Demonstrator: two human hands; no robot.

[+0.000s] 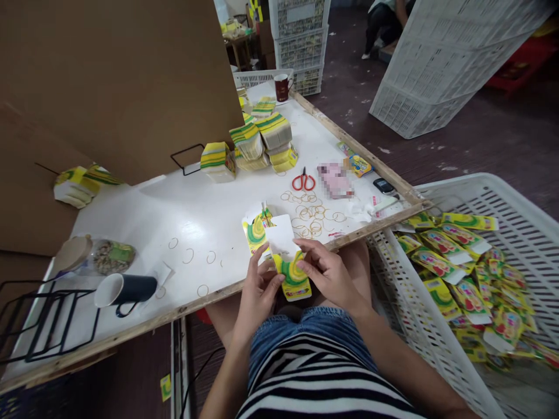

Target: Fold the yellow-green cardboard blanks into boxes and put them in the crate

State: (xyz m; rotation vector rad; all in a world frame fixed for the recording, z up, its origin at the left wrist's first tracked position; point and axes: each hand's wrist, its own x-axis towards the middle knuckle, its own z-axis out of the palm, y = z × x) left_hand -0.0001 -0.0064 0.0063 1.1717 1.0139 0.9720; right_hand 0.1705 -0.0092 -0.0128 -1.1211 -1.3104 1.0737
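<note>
My left hand [258,285] and my right hand [325,272] both grip a flat yellow-and-green printed packet [293,278] with a white top flap, held over the near edge of the white table [144,215]. Just behind it a few more of the same packets [256,228] lie fanned on the table, touching my left fingertips. Loose rubber bands [311,214] lie scattered to the right of them.
Bundled packet stacks [262,142] sit at the far side, red scissors [303,181] and a phone [383,185] at the right. A tipped dark mug [124,289], a jar [98,257] and a wire rack [39,317] are at the left. A white crate [502,203] of packets stands on my right.
</note>
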